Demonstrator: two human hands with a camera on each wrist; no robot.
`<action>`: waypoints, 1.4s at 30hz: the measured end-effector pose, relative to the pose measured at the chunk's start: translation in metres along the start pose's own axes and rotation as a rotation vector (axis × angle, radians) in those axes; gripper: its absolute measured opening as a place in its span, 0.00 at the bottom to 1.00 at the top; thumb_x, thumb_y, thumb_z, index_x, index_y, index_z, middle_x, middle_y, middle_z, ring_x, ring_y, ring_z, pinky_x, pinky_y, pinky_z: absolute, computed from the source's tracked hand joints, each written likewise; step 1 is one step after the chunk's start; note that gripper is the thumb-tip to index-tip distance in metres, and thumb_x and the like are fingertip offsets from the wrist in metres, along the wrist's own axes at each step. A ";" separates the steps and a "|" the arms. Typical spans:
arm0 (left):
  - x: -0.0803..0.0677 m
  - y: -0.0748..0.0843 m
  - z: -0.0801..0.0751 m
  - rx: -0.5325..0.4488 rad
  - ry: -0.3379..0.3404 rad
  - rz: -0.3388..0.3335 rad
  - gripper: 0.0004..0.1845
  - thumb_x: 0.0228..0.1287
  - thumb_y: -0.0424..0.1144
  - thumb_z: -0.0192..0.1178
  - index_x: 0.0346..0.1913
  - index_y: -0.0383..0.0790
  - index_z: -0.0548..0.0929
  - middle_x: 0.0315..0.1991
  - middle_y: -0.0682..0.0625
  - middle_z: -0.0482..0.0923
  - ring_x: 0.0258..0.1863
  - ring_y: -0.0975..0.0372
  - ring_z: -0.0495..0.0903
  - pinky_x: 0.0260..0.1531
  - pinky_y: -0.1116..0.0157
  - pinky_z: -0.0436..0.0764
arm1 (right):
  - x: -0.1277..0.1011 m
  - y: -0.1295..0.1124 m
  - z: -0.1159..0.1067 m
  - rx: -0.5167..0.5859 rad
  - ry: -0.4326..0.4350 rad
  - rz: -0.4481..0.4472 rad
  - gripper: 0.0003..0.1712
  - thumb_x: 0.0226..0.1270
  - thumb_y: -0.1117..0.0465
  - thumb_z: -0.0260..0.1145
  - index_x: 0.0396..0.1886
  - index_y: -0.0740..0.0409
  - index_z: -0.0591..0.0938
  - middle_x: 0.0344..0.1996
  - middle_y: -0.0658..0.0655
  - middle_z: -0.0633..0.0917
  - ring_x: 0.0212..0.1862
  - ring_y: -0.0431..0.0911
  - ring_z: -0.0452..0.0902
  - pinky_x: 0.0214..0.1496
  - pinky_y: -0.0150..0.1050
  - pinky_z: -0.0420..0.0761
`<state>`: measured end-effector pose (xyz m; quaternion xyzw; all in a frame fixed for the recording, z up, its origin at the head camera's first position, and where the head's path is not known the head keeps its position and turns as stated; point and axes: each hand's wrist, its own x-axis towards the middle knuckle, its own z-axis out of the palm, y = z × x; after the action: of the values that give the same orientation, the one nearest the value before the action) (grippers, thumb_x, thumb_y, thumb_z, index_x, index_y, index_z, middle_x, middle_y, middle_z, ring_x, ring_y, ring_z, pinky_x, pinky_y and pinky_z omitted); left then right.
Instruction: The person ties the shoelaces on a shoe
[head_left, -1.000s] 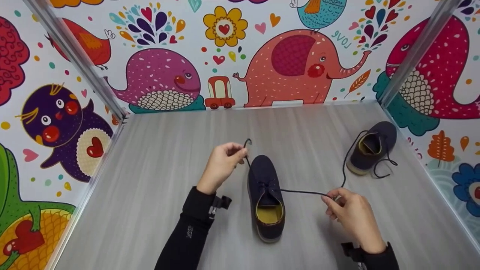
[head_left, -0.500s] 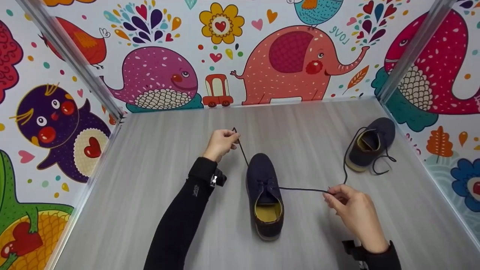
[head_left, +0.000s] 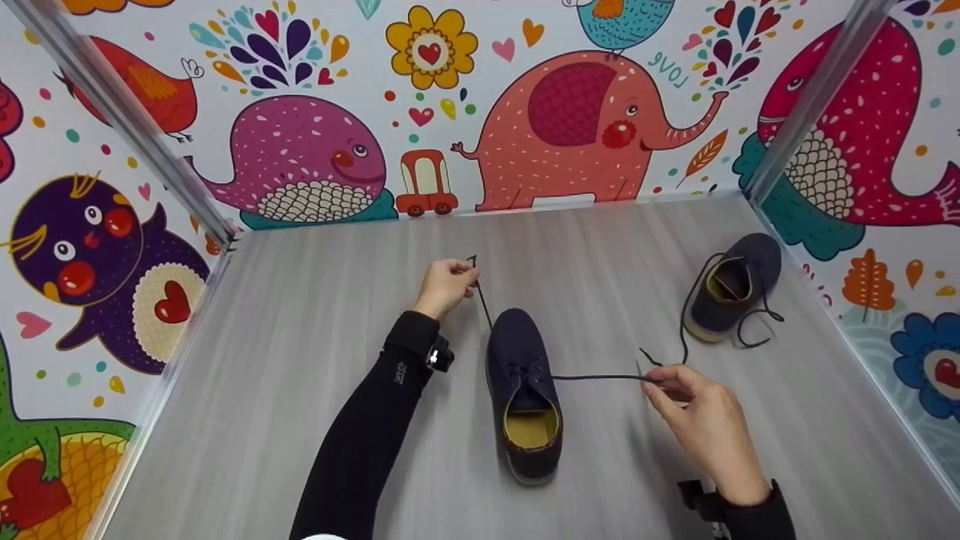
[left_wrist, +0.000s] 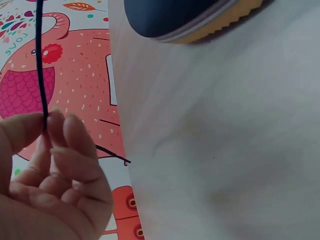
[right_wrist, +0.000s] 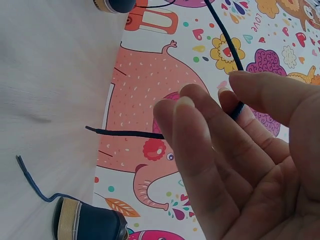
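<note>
A dark navy lace-up shoe (head_left: pixel 517 337) with a yellow lining stands on the floor, toe pointing away. Left of its toe, my left hand (head_left: pixel 448 286) pinches one end of its shoelace (head_left: pixel 484 306) between thumb and fingers, and the lace slopes up from the shoe. In the left wrist view, a short tail of lace (left_wrist: pixel 112 154) sticks out past the fingers. My right hand (head_left: pixel 701 424) pinches the other shoelace end (head_left: pixel 600 377), stretched nearly straight out to the right. Its free tail (right_wrist: pixel 130 133) hangs past the fingers in the right wrist view.
A second matching shoe (head_left: pixel 735 289) stands at the back right with loose laces. One lace (head_left: pixel 684 322) trails from it to beside my right hand. Printed panels (head_left: pixel 555 135) wall the grey wood-pattern floor (head_left: pixel 300 337) at back and sides.
My left hand has moved away from me and left with its lace end, then held nearly still. The right hand has barely moved. The second shoe's lace tip now shows beside the right fingers.
</note>
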<state>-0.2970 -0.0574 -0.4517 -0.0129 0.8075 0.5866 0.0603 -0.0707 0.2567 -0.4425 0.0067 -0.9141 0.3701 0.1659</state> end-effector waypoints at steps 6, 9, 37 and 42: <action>0.005 0.028 0.016 0.040 -0.029 0.070 0.08 0.69 0.34 0.62 0.44 0.30 0.84 0.35 0.43 0.83 0.38 0.47 0.84 0.33 0.66 0.81 | 0.000 0.001 0.000 -0.007 0.006 -0.015 0.05 0.62 0.62 0.74 0.37 0.52 0.86 0.30 0.46 0.88 0.34 0.45 0.86 0.38 0.45 0.83; 0.006 0.046 0.033 0.093 -0.064 0.131 0.08 0.68 0.34 0.63 0.44 0.31 0.85 0.35 0.43 0.84 0.35 0.49 0.85 0.31 0.67 0.80 | -0.001 0.001 0.000 -0.007 0.008 -0.012 0.05 0.62 0.62 0.74 0.36 0.51 0.86 0.29 0.45 0.88 0.34 0.45 0.86 0.37 0.42 0.83; -0.018 0.032 0.008 0.194 -0.161 0.258 0.09 0.68 0.39 0.64 0.40 0.34 0.88 0.31 0.47 0.85 0.31 0.52 0.84 0.32 0.65 0.82 | 0.022 -0.001 -0.007 -0.036 -0.019 -0.121 0.06 0.59 0.65 0.75 0.34 0.52 0.87 0.26 0.42 0.86 0.28 0.38 0.82 0.33 0.34 0.81; -0.037 0.007 -0.020 0.192 -0.079 0.280 0.10 0.69 0.40 0.63 0.39 0.36 0.88 0.30 0.50 0.84 0.31 0.54 0.83 0.33 0.63 0.81 | 0.061 -0.019 -0.010 -0.063 -0.043 -0.306 0.04 0.59 0.65 0.75 0.34 0.55 0.88 0.26 0.45 0.87 0.27 0.38 0.81 0.30 0.37 0.81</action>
<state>-0.2623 -0.0762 -0.4345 0.1288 0.8507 0.5095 0.0108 -0.1224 0.2567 -0.4047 0.1487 -0.9169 0.3112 0.2006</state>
